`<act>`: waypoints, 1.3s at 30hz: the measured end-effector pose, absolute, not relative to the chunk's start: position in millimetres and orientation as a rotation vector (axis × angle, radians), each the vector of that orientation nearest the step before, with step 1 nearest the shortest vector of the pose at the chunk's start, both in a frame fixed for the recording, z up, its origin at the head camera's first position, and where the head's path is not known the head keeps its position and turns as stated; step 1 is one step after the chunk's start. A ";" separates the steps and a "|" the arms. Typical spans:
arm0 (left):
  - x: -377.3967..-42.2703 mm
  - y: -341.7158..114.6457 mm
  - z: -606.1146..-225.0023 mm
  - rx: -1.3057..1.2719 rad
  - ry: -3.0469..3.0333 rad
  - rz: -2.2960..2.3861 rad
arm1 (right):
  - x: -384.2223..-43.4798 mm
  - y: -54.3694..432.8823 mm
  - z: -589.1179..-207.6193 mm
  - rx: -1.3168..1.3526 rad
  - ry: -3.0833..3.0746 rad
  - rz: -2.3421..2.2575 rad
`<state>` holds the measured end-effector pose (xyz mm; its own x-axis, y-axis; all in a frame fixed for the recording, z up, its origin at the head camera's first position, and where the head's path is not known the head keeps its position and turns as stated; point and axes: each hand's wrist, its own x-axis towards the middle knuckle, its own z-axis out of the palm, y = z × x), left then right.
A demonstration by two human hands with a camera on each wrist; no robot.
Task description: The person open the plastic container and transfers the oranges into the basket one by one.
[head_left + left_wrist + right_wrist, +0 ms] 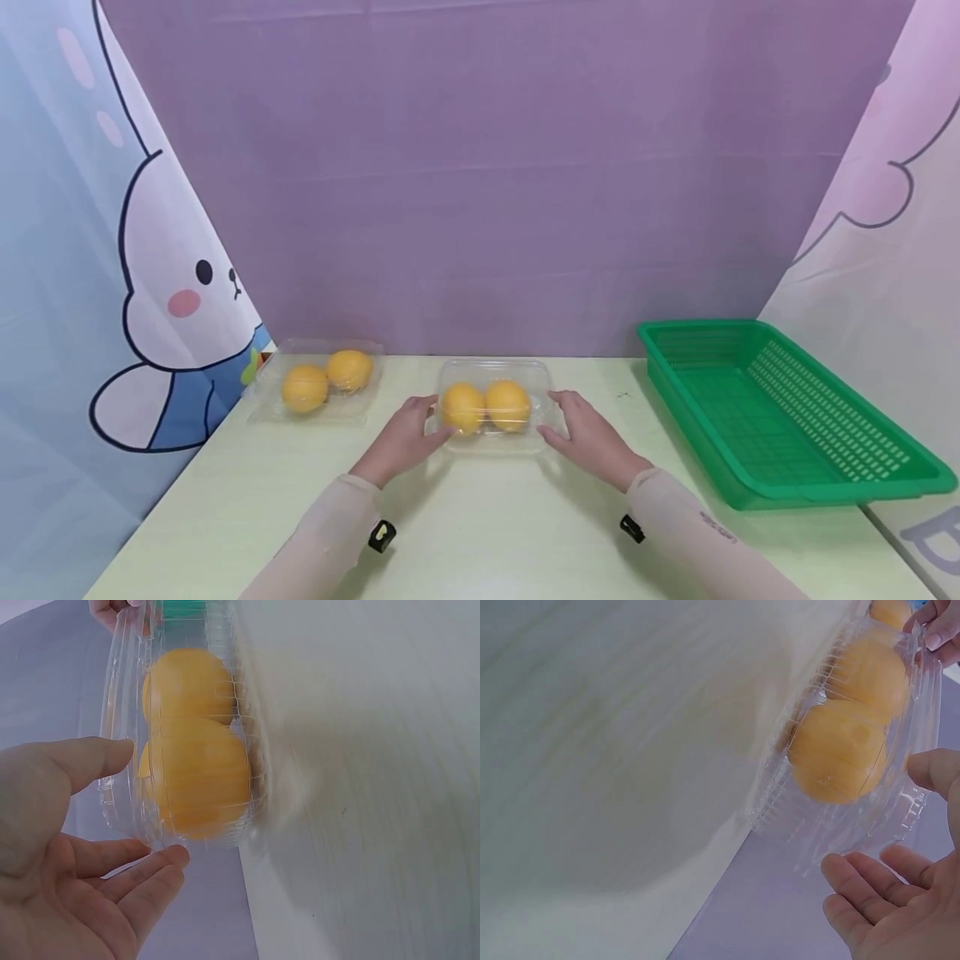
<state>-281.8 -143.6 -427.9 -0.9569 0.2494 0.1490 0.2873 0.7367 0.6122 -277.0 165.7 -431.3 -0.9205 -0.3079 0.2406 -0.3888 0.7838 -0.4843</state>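
Observation:
A clear plastic clamshell box (pixel 495 444) stands on the table in the middle of the head view. Inside it sit two oranges (pixel 463 408), side by side. My left hand (pixel 403 437) is at its left end; in the left wrist view the thumb (pixel 112 756) lies against the rim and loosely straight fingers reach the corner. At the opposite end is my right hand (pixel 596 442). The right wrist view shows its thumb (pixel 932 769) at the rim and relaxed fingers (pixel 866 889) by the end wall. Whether the right fingertips touch the plastic, I cannot tell.
A second clear box (pixel 341 412) with two more oranges (pixel 305 388) rests at the back left of the pale table (pixel 510 533). On the right stands a green plastic basket (pixel 697 433) with perforated walls. A purple cloth (pixel 495 183) hangs behind the table.

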 end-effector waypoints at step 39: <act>-270.8 -137.1 -425.6 -0.495 -2.875 -1.008 | -266.8 187.2 -434.3 0.543 -2.744 0.947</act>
